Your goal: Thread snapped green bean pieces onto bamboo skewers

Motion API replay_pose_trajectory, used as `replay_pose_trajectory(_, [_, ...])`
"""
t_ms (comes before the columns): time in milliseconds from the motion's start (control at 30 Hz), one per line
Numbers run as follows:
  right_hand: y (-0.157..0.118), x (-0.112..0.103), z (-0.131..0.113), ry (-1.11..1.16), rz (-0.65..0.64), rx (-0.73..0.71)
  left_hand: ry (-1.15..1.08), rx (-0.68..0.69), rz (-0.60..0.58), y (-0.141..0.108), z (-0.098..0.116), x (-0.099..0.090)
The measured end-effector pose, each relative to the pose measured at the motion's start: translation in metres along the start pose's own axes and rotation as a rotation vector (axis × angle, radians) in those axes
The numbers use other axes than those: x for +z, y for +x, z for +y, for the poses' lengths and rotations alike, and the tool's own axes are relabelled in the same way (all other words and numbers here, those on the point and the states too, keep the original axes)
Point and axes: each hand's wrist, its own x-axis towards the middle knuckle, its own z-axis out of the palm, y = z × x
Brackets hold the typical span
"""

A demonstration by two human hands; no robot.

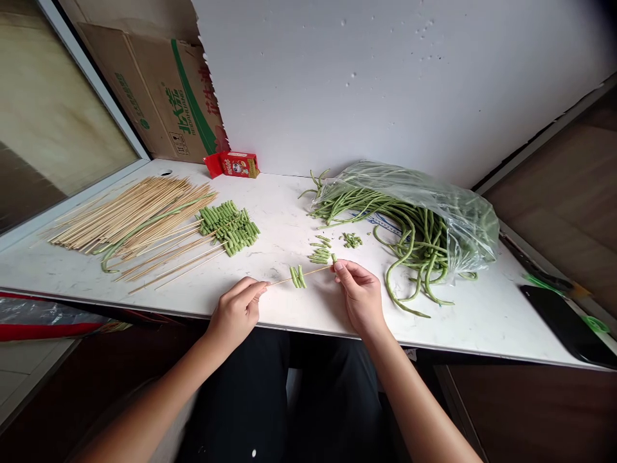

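Grn bean pcs point(301, 276), thin skewer point(279, 281)

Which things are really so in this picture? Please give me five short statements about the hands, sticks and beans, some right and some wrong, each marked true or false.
1. The left hand holds a thin stick. True.
2. That thin stick is bare. False: bean pieces are threaded on it.
3. The right hand pinches a short bean piece. True.
4. A plastic bag partly covers the long beans. True.
5. The long beans lie on the left side of the table. False: they lie on the right; a pile of sticks lies on the left.
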Motion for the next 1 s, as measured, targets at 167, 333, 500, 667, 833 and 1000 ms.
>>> replay_pose_trajectory(167, [-0.006,0.008,-0.009,-0.05,0.017,-0.024,-0.003,0.003,0.014,0.001,0.001,0.0])
replay_pose_trajectory(333, [-0.014,0.018,-0.009,-0.071,0.001,-0.036,-0.01,0.006,0.007,0.0,0.0,0.0])
replay_pose_trajectory(500, [-0.021,0.027,-0.007,-0.051,-0.001,-0.009,-0.018,0.011,-0.006,-0.003,-0.003,0.0])
replay_pose_trajectory(667, [-0.03,0.034,-0.005,-0.069,-0.04,0.02,-0.005,0.039,0.004,-0.003,-0.002,-0.001])
replay_pose_trajectory(833, [-0.035,0.039,-0.001,-0.109,-0.047,-0.039,-0.02,0.063,-0.007,-0.003,-0.002,-0.001])
replay_pose_trajectory(1000, [-0.033,0.041,-0.004,-0.104,-0.067,0.029,-0.032,0.04,-0.012,-0.003,-0.002,-0.001])
